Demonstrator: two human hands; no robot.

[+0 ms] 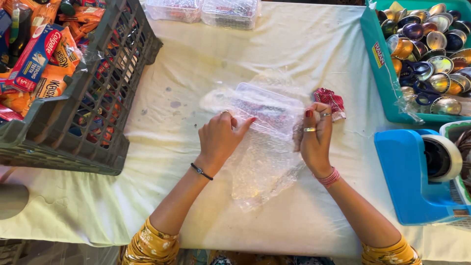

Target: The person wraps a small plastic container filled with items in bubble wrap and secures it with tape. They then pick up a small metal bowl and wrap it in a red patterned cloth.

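Across the tabletop [294, 54], left hand [219, 139] presses and right hand [314, 135] pinches bubble wrap [262, 167] around a clear plastic box [269, 109]; slack wrap could spring open.

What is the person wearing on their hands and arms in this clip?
Mustard-yellow floral sleeves end near the elbows. The left hand has a thin black cord bracelet and a ring. The right hand has red-painted nails, rings on two fingers and red-pink thread wound round the wrist.
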